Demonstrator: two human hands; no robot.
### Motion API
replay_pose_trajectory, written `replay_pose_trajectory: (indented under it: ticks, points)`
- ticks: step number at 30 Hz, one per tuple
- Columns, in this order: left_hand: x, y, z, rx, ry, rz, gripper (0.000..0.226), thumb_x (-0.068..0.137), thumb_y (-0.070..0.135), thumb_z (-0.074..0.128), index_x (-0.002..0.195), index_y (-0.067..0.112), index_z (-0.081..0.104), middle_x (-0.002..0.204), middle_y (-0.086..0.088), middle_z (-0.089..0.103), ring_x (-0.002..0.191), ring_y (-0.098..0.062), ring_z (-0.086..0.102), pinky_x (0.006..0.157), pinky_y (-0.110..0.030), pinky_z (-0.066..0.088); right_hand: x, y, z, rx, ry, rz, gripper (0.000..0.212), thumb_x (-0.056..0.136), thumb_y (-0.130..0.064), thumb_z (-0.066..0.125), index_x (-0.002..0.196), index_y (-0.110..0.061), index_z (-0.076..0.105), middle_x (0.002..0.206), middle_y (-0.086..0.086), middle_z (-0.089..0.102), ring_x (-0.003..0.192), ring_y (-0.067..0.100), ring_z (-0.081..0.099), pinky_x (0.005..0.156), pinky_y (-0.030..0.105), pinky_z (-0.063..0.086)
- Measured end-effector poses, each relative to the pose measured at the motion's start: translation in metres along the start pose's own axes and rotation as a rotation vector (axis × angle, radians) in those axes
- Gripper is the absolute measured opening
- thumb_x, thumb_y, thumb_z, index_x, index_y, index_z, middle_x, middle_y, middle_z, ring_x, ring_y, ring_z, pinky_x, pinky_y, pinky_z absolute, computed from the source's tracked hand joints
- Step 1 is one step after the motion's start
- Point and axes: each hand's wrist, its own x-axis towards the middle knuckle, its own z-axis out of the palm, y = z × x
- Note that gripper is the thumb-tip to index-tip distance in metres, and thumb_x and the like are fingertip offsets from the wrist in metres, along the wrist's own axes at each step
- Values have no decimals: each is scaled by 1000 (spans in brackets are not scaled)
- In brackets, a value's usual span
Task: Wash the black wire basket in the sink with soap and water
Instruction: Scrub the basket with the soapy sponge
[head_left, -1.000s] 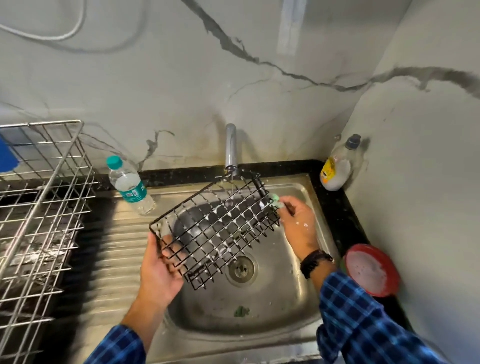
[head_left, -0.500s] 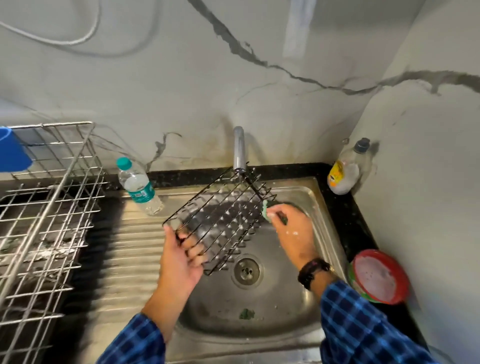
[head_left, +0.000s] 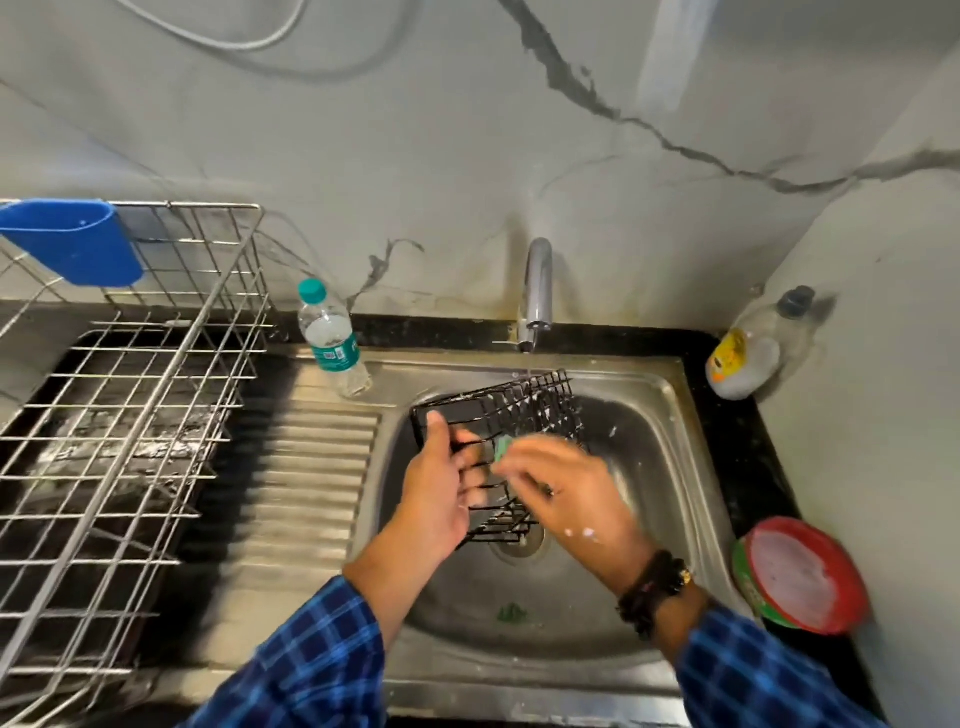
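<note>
Two hands are working over the steel sink (head_left: 660, 457), and both are yours. Your left hand (head_left: 436, 493) is gripping the left side of the black wire basket (head_left: 524, 405), with the thumb sticking up by its corner and the fingers curling in between the wires. You are holding the basket tilted inside the sink bowl, its far end just under the tap (head_left: 537, 291) and its near end over the drain (head_left: 519, 545). White soap suds are sitting on the wires. Your right hand (head_left: 566, 488) is pinching a small green scrubber (head_left: 503, 448) at its fingertips and pressing it on the basket, but this hand is blurry, so you cannot tell just how the fingers are lying. A dark bracelet (head_left: 654, 587) is sitting on that wrist. A water bottle (head_left: 332, 343) is standing at the back left corner of the sink. A soap bottle (head_left: 753, 348) is leaning in the back right corner of the black counter (head_left: 748, 467). A red tub (head_left: 802, 577) of white soap is resting on the counter's right edge. A big silver rack (head_left: 130, 389) is standing on the left side, with a blue holder (head_left: 72, 241) hanging on its back edge.
</note>
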Motion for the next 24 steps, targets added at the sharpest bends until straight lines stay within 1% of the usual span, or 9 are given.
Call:
replay_pose_trajectory:
  ticks: [2, 4, 7, 9, 13, 16, 19, 21, 24]
  points:
    - [-1, -3, 6, 48, -25, -48, 51, 99, 61, 33, 78, 19, 53, 51, 8, 33, 37, -5, 21, 34, -18, 14, 23, -4, -6, -12, 103, 22, 16, 89, -1, 71, 103, -8, 77, 106, 2, 70, 101, 11, 63, 94, 22, 49]
    - [-3, -5, 13, 107, -70, -97, 53, 99, 64, 30, 81, 20, 54, 55, 6, 35, 40, -5, 22, 35, -18, 14, 45, -10, -6, -79, 128, 54, 19, 90, -2, 70, 108, -8, 75, 108, 3, 68, 100, 11, 63, 94, 19, 48]
    - [-4, -2, 16, 184, -143, -129, 59, 99, 67, 23, 97, 18, 56, 65, 2, 41, 48, -7, 25, 41, -19, 18, 43, -6, -3, -153, 17, 89, 25, 87, 1, 70, 110, -8, 73, 106, 4, 68, 97, 17, 64, 91, 22, 48]
    - [-2, 2, 16, 193, -182, -131, 64, 100, 66, 20, 106, 15, 57, 69, 1, 45, 52, -9, 28, 47, -23, 20, 24, -1, -2, -215, -18, 69, 24, 84, 3, 72, 104, -9, 74, 101, 2, 69, 93, 20, 64, 88, 21, 47]
    - [3, 6, 16, 167, -159, -126, 61, 99, 67, 22, 98, 16, 55, 72, 0, 45, 50, -10, 32, 46, -23, 26, -18, -3, 5, -165, -15, 42, 16, 88, -4, 71, 99, -15, 75, 101, -5, 71, 96, 12, 64, 91, 21, 48]
    - [3, 3, 13, 142, -168, -111, 57, 99, 66, 24, 88, 18, 54, 73, 2, 44, 50, -10, 31, 50, -24, 26, -48, -5, 8, -126, -104, -6, 13, 93, -10, 66, 101, -17, 73, 105, -5, 70, 100, 7, 60, 93, 14, 44]
    - [3, 7, 9, 18, -182, -88, 51, 101, 61, 26, 79, 20, 47, 72, 3, 44, 51, -10, 27, 54, -28, 20, -54, -2, 1, -131, -169, -3, 10, 95, -17, 62, 99, -20, 71, 104, -7, 68, 98, 7, 59, 86, 24, 52]
    - [4, 11, 9, -43, -194, -72, 50, 102, 60, 25, 79, 20, 45, 73, 2, 45, 52, -10, 27, 54, -29, 19, -39, -2, -4, -132, -107, 26, 12, 91, -11, 67, 101, -16, 71, 104, -5, 67, 96, 10, 61, 85, 26, 52]
    - [3, 15, 13, -65, -233, -78, 50, 101, 61, 24, 80, 20, 42, 75, -1, 49, 53, -12, 30, 54, -29, 21, 1, -8, -9, -104, 74, 109, 24, 90, -2, 68, 113, -8, 72, 108, 2, 67, 97, 9, 61, 90, 15, 47]
